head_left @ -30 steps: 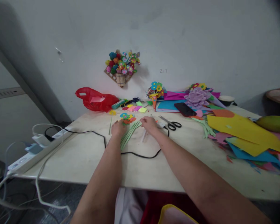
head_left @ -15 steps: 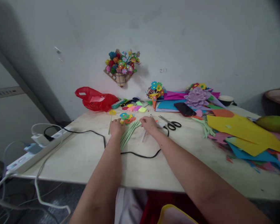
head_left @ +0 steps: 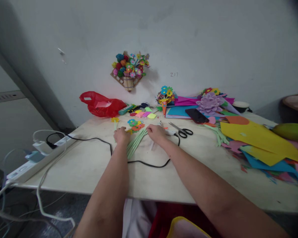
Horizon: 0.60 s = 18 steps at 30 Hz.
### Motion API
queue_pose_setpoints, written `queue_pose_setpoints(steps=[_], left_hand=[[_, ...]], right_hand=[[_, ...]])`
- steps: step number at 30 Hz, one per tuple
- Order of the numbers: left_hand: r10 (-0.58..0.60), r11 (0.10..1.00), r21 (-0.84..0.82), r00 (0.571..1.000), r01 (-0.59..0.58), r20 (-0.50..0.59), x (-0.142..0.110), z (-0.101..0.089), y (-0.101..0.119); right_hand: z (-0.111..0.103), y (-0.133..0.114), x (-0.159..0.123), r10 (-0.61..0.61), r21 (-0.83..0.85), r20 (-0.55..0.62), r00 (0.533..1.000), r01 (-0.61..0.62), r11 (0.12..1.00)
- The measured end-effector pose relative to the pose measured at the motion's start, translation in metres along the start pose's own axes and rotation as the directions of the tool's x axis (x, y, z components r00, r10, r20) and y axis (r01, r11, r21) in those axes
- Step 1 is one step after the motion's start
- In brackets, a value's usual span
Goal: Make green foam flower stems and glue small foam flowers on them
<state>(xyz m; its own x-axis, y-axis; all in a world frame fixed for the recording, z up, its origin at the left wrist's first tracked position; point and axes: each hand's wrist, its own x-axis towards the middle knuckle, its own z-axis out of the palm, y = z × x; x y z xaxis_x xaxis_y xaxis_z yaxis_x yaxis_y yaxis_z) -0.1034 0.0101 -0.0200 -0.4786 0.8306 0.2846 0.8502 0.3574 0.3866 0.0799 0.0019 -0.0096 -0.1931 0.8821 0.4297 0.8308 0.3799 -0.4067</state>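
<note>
A yellow foam flower (head_left: 115,119) on a light green stem stands out beyond my left hand (head_left: 121,135). The fingers of that hand are curled around the lower stem, partly hiding it. Several pale green foam strips (head_left: 136,142) lie fanned on the table between my hands. My right hand (head_left: 156,133) is closed at their upper ends, its fingertips pinching a strip there; the exact grip is small and partly hidden. Blue, green and orange foam flowers (head_left: 136,125) lie in a cluster just past the strips.
Black-handled scissors (head_left: 182,130) lie right of my right hand. A black cable (head_left: 149,164) loops across the table from a power strip (head_left: 39,158). A red plastic bag (head_left: 101,105), a phone (head_left: 196,115) and yellow foam sheets (head_left: 260,138) surround the work area.
The yellow flower and its stem have shifted left and tilted with my left hand, which moved slightly left and nearer. My right hand has moved a little left along the strips' ends.
</note>
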Motion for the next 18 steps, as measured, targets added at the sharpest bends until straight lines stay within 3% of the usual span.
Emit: queue_pose_setpoints(steps=[5,10,12,14,18], left_hand=[[-0.112,0.989,-0.094,0.992,0.117,0.062,0.001,-0.003,-0.001],[-0.120,0.930,-0.352,0.992,0.101,-0.031,0.005,0.002,-0.002],[-0.071,0.828,-0.559,0.997,0.051,-0.014,0.005,0.005,0.000],[-0.011,0.664,-0.747,0.999,0.037,0.040,0.003,0.006,0.004],[0.130,0.409,-0.911,0.984,0.058,0.121,-0.007,0.002,0.014]], right_hand=[[0.003,-0.010,-0.006,-0.153,-0.073,0.069,0.986,0.158,0.985],[0.006,-0.012,-0.008,-0.293,-0.116,0.079,0.953,0.300,0.947],[0.007,-0.012,-0.008,-0.314,-0.108,0.057,0.948,0.318,0.942],[0.007,-0.012,-0.007,-0.294,-0.077,0.025,0.955,0.295,0.952],[0.005,-0.012,-0.005,-0.130,0.062,-0.036,0.991,0.132,0.989]])
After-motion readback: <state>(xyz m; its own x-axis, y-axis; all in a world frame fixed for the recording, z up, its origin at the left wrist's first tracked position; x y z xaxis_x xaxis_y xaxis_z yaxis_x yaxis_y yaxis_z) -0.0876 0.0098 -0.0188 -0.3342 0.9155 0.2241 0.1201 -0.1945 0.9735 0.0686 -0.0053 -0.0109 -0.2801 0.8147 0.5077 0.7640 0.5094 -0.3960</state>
